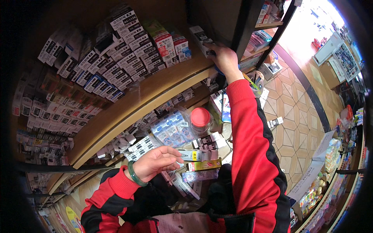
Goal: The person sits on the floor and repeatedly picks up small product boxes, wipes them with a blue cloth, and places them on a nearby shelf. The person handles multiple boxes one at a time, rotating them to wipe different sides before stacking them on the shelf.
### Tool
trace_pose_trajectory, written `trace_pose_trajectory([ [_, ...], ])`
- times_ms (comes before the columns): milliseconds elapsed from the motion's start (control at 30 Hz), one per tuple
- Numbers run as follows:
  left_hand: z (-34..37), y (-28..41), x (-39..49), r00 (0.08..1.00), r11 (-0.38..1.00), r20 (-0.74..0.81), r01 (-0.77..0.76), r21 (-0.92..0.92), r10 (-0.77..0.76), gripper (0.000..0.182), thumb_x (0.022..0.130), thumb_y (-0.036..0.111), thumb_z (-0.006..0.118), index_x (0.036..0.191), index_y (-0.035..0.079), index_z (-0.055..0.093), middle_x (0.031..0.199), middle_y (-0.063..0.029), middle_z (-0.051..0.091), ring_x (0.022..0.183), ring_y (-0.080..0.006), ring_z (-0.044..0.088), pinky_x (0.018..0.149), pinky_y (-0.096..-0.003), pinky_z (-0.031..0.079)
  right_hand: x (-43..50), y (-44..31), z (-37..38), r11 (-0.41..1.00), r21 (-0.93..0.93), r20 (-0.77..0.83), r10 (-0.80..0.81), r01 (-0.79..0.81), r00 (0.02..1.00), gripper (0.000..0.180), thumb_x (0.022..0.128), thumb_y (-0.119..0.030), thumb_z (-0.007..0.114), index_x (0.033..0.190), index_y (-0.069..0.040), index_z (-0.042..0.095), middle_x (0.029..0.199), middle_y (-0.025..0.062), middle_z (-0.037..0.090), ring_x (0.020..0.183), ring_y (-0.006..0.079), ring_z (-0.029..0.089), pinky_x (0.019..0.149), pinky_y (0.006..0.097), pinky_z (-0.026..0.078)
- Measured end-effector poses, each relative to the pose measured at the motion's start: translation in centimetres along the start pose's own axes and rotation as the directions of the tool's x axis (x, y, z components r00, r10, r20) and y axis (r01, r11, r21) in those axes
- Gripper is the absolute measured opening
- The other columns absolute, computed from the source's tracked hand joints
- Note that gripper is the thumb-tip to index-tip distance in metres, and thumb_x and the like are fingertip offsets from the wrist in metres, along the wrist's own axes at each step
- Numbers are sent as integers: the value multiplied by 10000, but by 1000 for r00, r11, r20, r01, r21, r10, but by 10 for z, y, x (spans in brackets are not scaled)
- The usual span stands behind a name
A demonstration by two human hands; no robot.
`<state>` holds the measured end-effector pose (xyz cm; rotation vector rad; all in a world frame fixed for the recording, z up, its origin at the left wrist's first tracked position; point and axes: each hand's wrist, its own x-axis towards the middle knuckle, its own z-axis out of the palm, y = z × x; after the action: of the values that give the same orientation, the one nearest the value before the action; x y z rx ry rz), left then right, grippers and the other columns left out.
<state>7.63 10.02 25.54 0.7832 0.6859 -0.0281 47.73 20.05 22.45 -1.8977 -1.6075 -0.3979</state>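
Note:
My right hand [226,59] reaches up to the shelf and grips the near end of a slim black-and-white carton [201,36], which lies by the shelf's right side panel. My left hand [158,160], a green bangle [135,174] on its wrist, hovers palm-in with loosely bent fingers and nothing in it. Under its fingertips, or just beyond them, lies a long white carton with a yellow patch [194,155]. Stacks of small black-and-white cartons [137,43] fill the shelf to the left. Red-and-white cartons [164,43] stand between those stacks and my right hand.
Below the wooden shelf edge [145,106] are a plastic-wrapped pack [174,131], a red-lidded jar [200,117] and a phone [226,107]. A small carton [275,122] lies on the tiled floor [300,107]. Stocked shelves [335,201] and an open carton flap [311,177] line the right.

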Motion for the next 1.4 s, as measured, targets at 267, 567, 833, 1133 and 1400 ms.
trace_pose_trajectory([
  [267,5,0,-3,1000,1000,-7,3,-4,-3,249,957,124,616,1180,28,562,1132,-95,645,983,-153,634,914,-296,505,6,3,0,995,99,34,-26,23,999,466,789,-129,717,1239,-224,643,1225,105,647,1064,331,630,898,395,518],
  [567,5,-3,3,1000,1000,-10,5,-19,-5,243,962,100,606,1184,18,555,1131,-118,660,962,-168,641,883,-296,509,27,1,23,991,136,104,-33,19,994,490,815,-63,607,1271,-242,622,1201,134,652,1068,350,630,925,422,510],
  [833,5,-6,7,1000,1000,-12,8,16,-8,217,977,91,575,1178,12,549,1125,-129,659,951,-173,648,843,-292,521,37,2,28,987,159,213,-50,16,976,500,834,-79,643,1309,-226,593,1238,149,630,1109,368,605,945,416,497],
  [1133,0,-6,4,997,998,-64,-40,57,44,208,975,118,579,1161,26,570,1102,-99,659,942,-166,646,842,-294,522,-11,-14,-18,980,152,-107,-110,125,988,554,860,-61,602,1389,-174,482,1285,160,586,1090,366,606,914,409,506],
  [1400,-4,-4,-9,997,996,-21,-76,50,77,201,996,136,548,1132,-2,603,1096,-95,656,952,-149,635,882,-282,512,-223,-5,-67,851,345,616,113,-396,779,264,850,-274,691,1003,-60,721,900,167,704,842,337,683,769,386,533],
])
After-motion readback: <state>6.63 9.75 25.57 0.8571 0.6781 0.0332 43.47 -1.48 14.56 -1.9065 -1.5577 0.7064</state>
